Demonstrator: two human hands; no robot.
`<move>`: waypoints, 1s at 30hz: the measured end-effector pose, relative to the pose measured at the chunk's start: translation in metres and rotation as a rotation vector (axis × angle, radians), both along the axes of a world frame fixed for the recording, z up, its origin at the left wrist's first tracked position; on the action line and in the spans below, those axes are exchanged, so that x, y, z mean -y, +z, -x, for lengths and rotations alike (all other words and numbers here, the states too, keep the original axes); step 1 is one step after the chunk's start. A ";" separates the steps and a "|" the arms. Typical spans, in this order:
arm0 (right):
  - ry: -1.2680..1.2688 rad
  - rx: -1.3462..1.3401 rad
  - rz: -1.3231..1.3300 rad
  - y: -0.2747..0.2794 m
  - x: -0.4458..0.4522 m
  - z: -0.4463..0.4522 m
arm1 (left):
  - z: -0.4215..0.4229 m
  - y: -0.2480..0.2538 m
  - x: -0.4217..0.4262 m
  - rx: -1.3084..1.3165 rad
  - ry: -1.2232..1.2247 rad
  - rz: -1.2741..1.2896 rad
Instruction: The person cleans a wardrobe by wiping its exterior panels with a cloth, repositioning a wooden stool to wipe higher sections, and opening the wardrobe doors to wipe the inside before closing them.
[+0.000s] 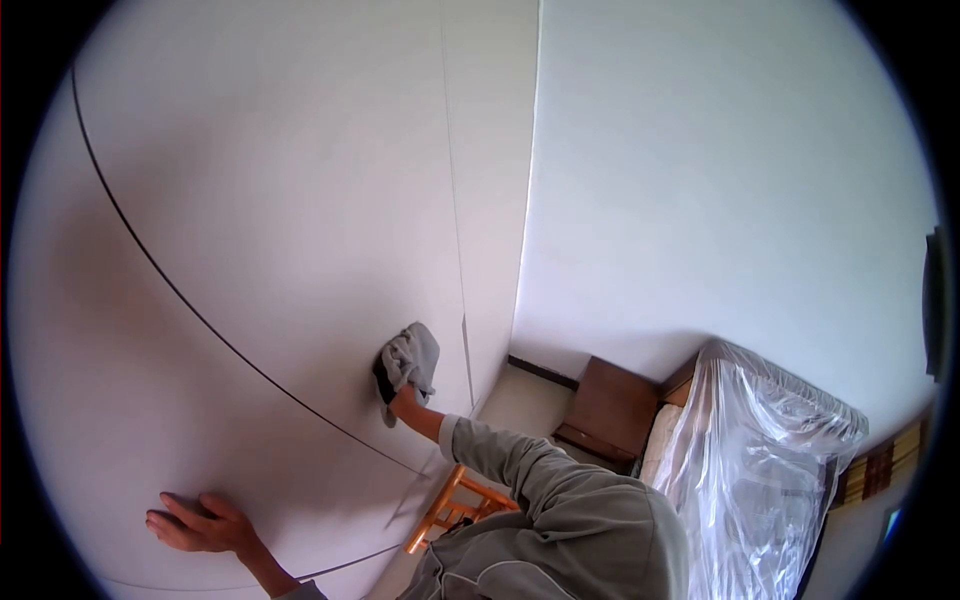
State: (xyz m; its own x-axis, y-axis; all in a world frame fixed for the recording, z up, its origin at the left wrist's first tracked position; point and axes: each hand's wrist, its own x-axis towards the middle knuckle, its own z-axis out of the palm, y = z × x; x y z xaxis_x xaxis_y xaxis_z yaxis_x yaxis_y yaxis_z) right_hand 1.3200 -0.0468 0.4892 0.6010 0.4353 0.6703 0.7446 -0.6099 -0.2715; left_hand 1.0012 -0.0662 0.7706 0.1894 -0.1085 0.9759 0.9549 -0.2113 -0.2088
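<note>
Against the pale panelled surface (290, 200), toward the lower left of the view, the fingers (182, 510) of the left hand (212, 530) are spread, with no object held in them. The fingers of the right hand (405, 400) are covered by a bunched grey cloth (412, 358), so whether they pinch it or lie flat under it cannot be told. The cloth is up against the same surface, higher than the left hand and to its right, with a black patch (383, 380) showing at its left edge.

Beyond the wrists, a grey sleeve (490, 450) runs from the right arm to the person's grey top (600, 530). A long dark seam (205, 320) curves across the panels between the two hands, and a thinner line runs down to the right of the cloth. Near the right elbow, partly hidden by the clothing, is an orange-brown wooden frame (443, 510).

Farther out, a brown wooden cabinet (607, 405) stands near a dark baseboard (543, 372) along the white wall (720, 180). Just beside the cabinet is a bed (660, 440), largely draped in clear, wrinkled plastic sheeting (745, 480).
</note>
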 end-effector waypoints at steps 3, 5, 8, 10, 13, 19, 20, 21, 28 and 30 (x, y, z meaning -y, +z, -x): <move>0.234 -0.027 -0.106 0.027 0.002 -0.033 | 0.015 -0.009 -0.003 -0.002 -0.006 0.007; 0.254 -0.073 -0.154 0.035 -0.014 -0.087 | 0.013 -0.008 -0.004 -0.014 -0.005 0.015; 0.169 -0.194 -0.191 0.028 -0.039 -0.169 | 0.012 -0.005 -0.007 -0.021 0.020 0.005; 0.074 -0.331 -0.149 0.008 -0.050 -0.218 | 0.011 -0.004 -0.008 -0.028 0.030 -0.004; -0.022 -0.589 0.015 -0.042 -0.053 -0.265 | 0.011 -0.004 -0.008 -0.032 0.032 -0.015; 0.178 -0.912 0.330 -0.144 -0.031 -0.202 | 0.018 -0.007 -0.009 -0.028 0.041 0.008; 0.248 -0.943 0.363 -0.153 -0.027 -0.183 | 0.019 -0.008 -0.010 -0.028 0.047 0.007; 0.336 -0.964 0.375 -0.159 -0.019 -0.157 | 0.020 -0.008 -0.011 -0.020 0.015 0.004; 1.423 -1.300 0.269 -0.076 0.050 0.039 | 0.031 -0.032 -0.005 0.034 -0.034 0.140; 1.733 -1.371 0.312 -0.021 0.080 0.074 | 0.028 -0.030 0.000 0.050 -0.015 0.162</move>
